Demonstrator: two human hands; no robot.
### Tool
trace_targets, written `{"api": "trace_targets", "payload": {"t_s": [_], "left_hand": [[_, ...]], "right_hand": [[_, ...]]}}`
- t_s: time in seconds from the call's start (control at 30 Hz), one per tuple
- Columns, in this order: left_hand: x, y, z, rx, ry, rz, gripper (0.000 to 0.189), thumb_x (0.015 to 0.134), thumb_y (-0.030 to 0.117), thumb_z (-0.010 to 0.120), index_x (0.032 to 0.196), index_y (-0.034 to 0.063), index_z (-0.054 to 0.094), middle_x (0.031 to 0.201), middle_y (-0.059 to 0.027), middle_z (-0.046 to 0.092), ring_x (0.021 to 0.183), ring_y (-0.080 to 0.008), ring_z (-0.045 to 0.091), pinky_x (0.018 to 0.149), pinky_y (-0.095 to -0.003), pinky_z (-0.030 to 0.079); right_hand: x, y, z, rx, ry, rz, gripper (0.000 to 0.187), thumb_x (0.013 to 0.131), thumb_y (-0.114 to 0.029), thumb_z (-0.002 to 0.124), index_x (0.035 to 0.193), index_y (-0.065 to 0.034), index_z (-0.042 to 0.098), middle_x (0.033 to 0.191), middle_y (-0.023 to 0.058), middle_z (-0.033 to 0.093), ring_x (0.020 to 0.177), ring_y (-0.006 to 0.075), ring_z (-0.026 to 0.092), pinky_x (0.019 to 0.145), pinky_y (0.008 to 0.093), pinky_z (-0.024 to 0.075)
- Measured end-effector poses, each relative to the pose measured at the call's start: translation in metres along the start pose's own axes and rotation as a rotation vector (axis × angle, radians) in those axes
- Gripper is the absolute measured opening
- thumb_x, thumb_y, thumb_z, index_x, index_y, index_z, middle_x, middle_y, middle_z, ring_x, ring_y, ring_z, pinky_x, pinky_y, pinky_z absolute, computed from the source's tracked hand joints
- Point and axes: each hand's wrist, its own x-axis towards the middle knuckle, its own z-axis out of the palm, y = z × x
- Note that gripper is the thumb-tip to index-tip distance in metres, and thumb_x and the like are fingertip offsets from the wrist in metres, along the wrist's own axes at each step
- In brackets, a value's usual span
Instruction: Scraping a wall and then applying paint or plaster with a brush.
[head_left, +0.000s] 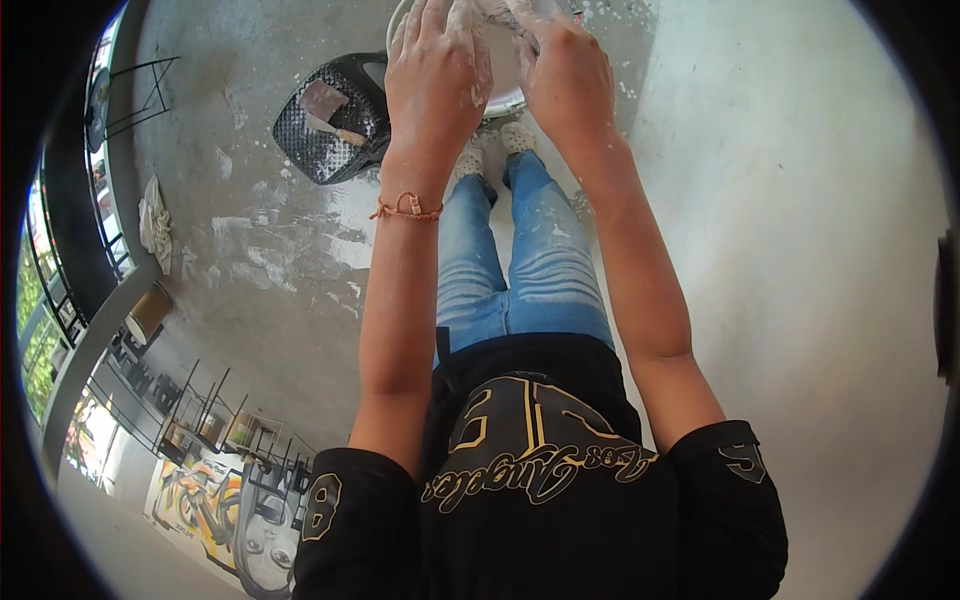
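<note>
My left hand (442, 64) and right hand (566, 71) reach over a round pale container (507, 107) at the top edge of the view. White residue coats the fingers of both. Between them is a whitish, wet-looking mass (510, 13), cut off by the frame; whether it is held cannot be told. Pale material (501, 64) shows inside the container. Left of it stands a black textured plastic piece (330, 161). A putty knife with a wooden handle (351, 137) and a flat reddish-brown piece (324, 100) lie on that.
White smears and drops mark the grey floor (255, 247). A crumpled white cloth (154, 225) and a brown cylindrical container (148, 313) are at the left, near a railing. Black metal-framed furniture (214, 420) stands lower left by a painted mural (202, 495). My feet (517, 137) are beside the container.
</note>
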Motion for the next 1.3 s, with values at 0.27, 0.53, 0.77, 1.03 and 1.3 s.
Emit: {"api": "trace_targets", "payload": {"t_s": [0.27, 0.53, 0.77, 1.03, 1.3], "left_hand": [[-0.009, 0.003, -0.029, 0.138, 0.174, 0.128, 0.04, 0.101, 0.021, 0.051, 0.135, 0.0017, 0.055, 0.137, -0.0218, 0.057, 0.129, -0.041, 0.052, 0.108, -0.0456, 0.042], [-0.024, 0.039, -0.089, 0.114, 0.126, 0.175, 0.043, 0.103, 0.024, 0.047, 0.139, 0.0005, 0.053, 0.141, -0.0226, 0.054, 0.133, -0.0406, 0.049, 0.112, -0.0458, 0.04], [-0.027, 0.087, -0.13, 0.066, 0.094, 0.368, 0.043, 0.105, 0.025, 0.046, 0.138, -0.0001, 0.054, 0.139, -0.0227, 0.056, 0.132, -0.0397, 0.051, 0.113, -0.0451, 0.04], [-0.034, 0.142, -0.133, -0.075, 0.056, 0.617, 0.045, 0.104, 0.024, 0.046, 0.138, -0.0031, 0.054, 0.139, -0.0255, 0.056, 0.131, -0.0411, 0.052, 0.113, -0.0462, 0.039], [-0.074, 0.225, -0.151, -0.222, 0.003, 0.865, 0.042, 0.103, 0.023, 0.048, 0.136, -0.0038, 0.055, 0.135, -0.027, 0.058, 0.128, -0.0426, 0.054, 0.112, -0.0469, 0.04]], "right_hand": [[-0.033, -0.016, -0.021, -0.051, 0.162, -0.07, 0.043, 0.088, -0.005, 0.064, 0.13, -0.015, 0.065, 0.098, 0.0171, 0.066, 0.091, 0.0385, 0.067, 0.078, 0.0491, 0.0547], [-0.075, -0.061, -0.073, -0.035, 0.245, 0.09, 0.043, 0.089, -0.002, 0.065, 0.131, -0.0088, 0.066, 0.106, 0.0211, 0.068, 0.098, 0.0398, 0.066, 0.087, 0.0451, 0.0534], [-0.122, -0.093, -0.132, -0.082, 0.344, 0.201, 0.042, 0.092, -0.002, 0.065, 0.134, -0.009, 0.065, 0.094, 0.016, 0.067, 0.084, 0.0319, 0.068, 0.08, 0.0383, 0.0549], [-0.178, -0.085, -0.164, -0.139, 0.547, 0.325, 0.034, 0.092, -0.007, 0.065, 0.126, -0.0074, 0.066, 0.095, 0.0158, 0.068, 0.086, 0.0358, 0.069, 0.077, 0.0434, 0.0565], [-0.275, -0.097, -0.213, -0.226, 0.67, 0.54, 0.03, 0.096, -0.008, 0.063, 0.125, -0.0037, 0.066, 0.093, 0.0159, 0.069, 0.084, 0.0316, 0.07, 0.075, 0.0402, 0.057]]}}
